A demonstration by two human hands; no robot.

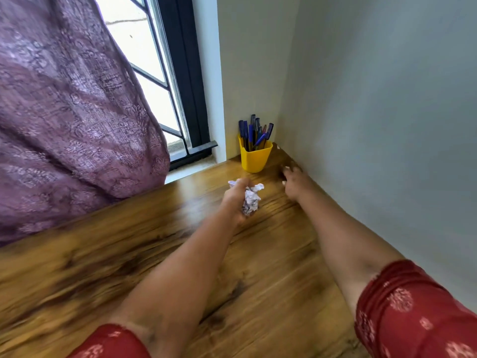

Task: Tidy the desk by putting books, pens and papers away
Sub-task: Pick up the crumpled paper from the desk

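My left hand grips a crumpled ball of white paper above the wooden desk, near its far end. My right hand reaches along the wall, fingers stretched out over the desk's far right corner, holding nothing. A yellow pen holder full of several blue pens stands in the corner just beyond both hands. The picture is blurred by motion.
A purple curtain hangs over the desk's left edge beside a dark-framed window. A grey wall runs along the right side of the desk.
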